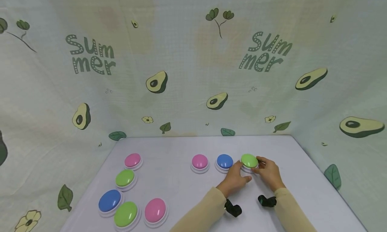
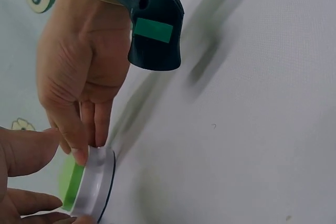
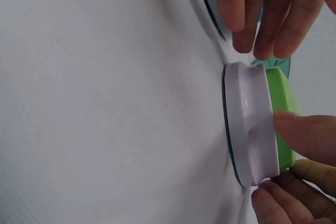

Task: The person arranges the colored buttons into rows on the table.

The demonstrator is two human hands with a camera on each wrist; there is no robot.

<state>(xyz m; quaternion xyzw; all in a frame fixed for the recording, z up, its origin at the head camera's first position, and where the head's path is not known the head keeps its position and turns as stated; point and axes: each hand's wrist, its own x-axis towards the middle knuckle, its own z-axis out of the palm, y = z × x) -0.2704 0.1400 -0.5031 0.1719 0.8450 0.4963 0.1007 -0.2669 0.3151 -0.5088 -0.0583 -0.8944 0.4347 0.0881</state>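
A round push button with a green dome point(image 1: 249, 160) and white base point(image 3: 254, 124) stands at the right end of the back row. My right hand point(image 1: 269, 174) grips its right side, thumb against the front of the dome and fingers round the edge. On its left is my left hand point(image 1: 234, 180), fingers fairly straight and pointing at the button, thumb held apart. A small gap shows between the left fingertips and the base in the right wrist view. A blue push button point(image 1: 225, 161) is just left of the left hand, partly covered by it.
A pink button point(image 1: 200, 161) stands left of the blue one. On the table's left side are more buttons: pink point(image 1: 132, 160), green point(image 1: 125, 178), blue point(image 1: 110, 200), larger-looking green point(image 1: 125, 214) and pink point(image 1: 155, 210). A printed cloth point(image 1: 187, 57) hangs behind the white table point(image 1: 169, 185).
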